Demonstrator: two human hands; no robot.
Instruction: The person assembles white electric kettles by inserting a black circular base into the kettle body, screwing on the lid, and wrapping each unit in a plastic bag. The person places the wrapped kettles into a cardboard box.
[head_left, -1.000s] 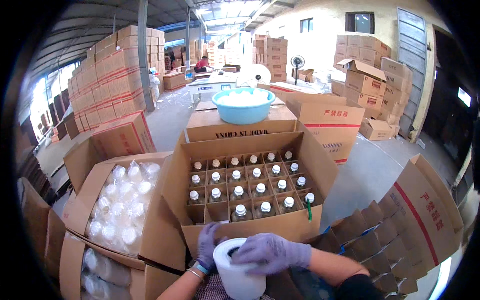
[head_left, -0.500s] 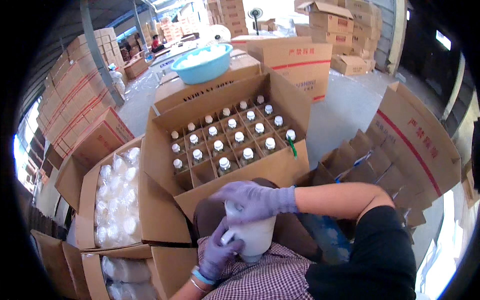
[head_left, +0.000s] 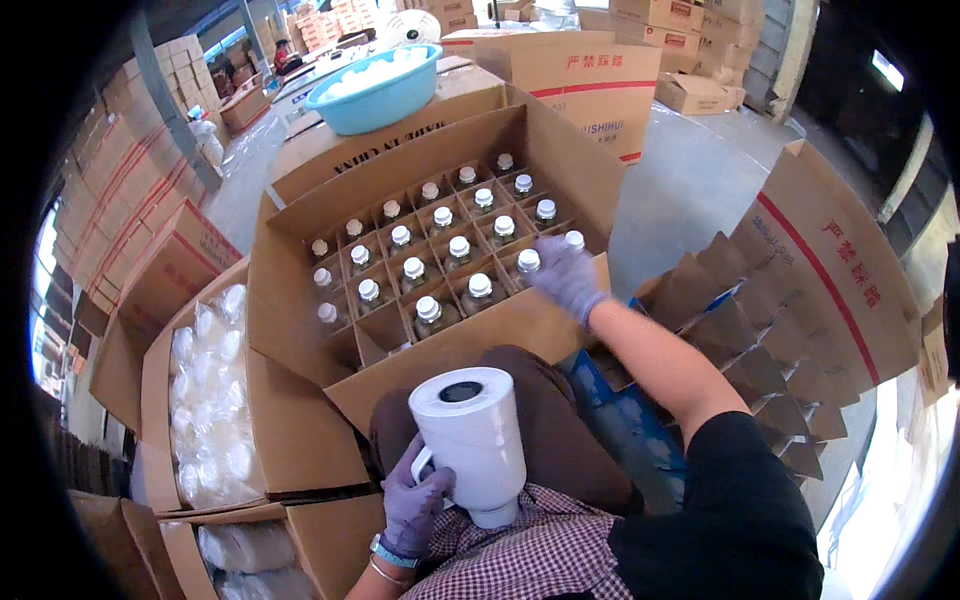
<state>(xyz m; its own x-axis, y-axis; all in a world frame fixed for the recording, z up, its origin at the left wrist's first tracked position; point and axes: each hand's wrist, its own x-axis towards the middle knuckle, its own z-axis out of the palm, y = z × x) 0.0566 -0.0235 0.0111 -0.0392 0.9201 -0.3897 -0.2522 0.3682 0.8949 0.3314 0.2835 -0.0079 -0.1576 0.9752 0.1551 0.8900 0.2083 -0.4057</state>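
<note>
My left hand, in a purple glove, is closed round the handle of a white tumbler. The tumbler stands upright over my lap, narrow end down, its white top showing a round dark centre. My right hand, gloved alike, reaches over the near right corner of an open carton. Its fingers are among the white-capped bottles there, next to one bottle cap; they are smeared by motion, and what they touch is hidden. Clear bottles stand in the carton's cardboard dividers, with an uncovered compartment near the front.
A blue basin of white pieces stands on a box behind the carton. At left, one carton holds plastic-wrapped white items, and another sits nearer. Cardboard dividers stand at right beside a tall flap. Stacked boxes line the background.
My right hand has left the tumbler's top and moved forward and right to the carton's corner bottles. The tumbler's top is now uncovered; my left hand keeps its handle. The view has shifted slightly.
</note>
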